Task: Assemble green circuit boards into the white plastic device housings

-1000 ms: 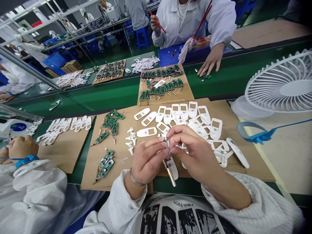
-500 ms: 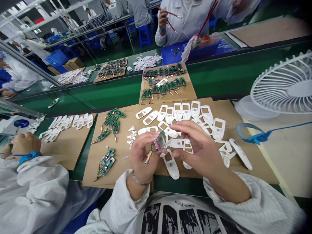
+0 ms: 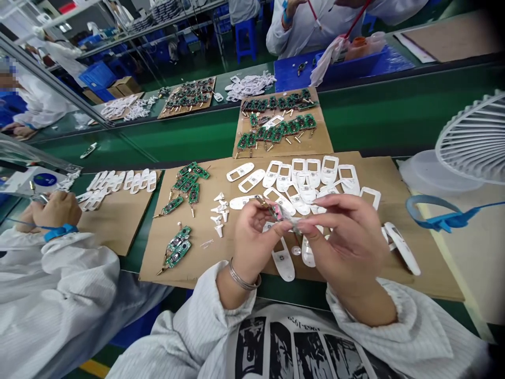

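My left hand (image 3: 255, 239) is closed on a small circuit board (image 3: 275, 211), which is tilted so that a pinkish edge shows. Most of the board is hidden behind my fingers. The thumb and fingertips of my right hand (image 3: 345, 237) pinch together at the board's right end, on a pale, clear-looking bit too blurred to name. Below the fingertips a small clear disc (image 3: 296, 250) hangs by thin wires. White plastic casings (image 3: 283, 263) with rectangular windows lie under and beyond both hands.
Green circuit boards (image 3: 179, 247) and small white plastic parts (image 3: 219, 216) lie left on the cardboard (image 3: 213, 263). A second board-laden cardboard sheet (image 3: 272, 147) stands beyond. A white fan (image 3: 477, 142) and blue strap (image 3: 437, 213) are at right. A co-worker's hands (image 3: 57, 210) work at left.
My right hand has come in from apart and now pinches at the board's end. The board has turned, so its display no longer faces me. The view has shifted slightly.
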The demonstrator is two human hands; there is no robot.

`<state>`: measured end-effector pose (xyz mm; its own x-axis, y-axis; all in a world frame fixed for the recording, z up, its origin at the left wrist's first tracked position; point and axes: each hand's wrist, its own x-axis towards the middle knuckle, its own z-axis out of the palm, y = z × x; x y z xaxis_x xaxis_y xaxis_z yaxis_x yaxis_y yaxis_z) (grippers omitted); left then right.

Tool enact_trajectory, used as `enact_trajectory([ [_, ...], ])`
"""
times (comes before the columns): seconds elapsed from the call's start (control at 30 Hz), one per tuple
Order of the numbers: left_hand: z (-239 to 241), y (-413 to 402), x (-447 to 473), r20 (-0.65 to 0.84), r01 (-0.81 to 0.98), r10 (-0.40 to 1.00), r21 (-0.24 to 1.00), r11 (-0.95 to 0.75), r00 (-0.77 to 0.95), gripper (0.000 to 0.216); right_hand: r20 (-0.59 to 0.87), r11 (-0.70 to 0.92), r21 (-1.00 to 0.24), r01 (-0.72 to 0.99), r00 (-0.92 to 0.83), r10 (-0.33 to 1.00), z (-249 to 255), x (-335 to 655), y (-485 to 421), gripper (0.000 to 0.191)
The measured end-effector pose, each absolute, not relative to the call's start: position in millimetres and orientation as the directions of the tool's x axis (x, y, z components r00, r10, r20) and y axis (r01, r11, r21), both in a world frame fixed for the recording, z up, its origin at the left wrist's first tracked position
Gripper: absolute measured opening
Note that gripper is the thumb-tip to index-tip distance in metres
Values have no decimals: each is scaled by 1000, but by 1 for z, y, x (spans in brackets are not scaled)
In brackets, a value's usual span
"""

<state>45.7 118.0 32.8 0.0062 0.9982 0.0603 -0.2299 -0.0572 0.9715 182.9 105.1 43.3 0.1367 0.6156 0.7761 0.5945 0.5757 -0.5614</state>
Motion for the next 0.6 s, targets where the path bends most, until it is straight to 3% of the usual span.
enact_trajectory([
  [0.2,37,122,52,127,-118,990,984,-133,-57,45,765,520,-538,664,124,632,42,183,102,13],
  [0.37,37,121,53,19,-272,1000,962,-20,-7,48,751,497,-564,660,160,640,43,181,104,7],
  [0.6,28,121,53,76,-289,997,954,-79,-21,34,703,522,-644,559,164,692,45,178,107,9],
])
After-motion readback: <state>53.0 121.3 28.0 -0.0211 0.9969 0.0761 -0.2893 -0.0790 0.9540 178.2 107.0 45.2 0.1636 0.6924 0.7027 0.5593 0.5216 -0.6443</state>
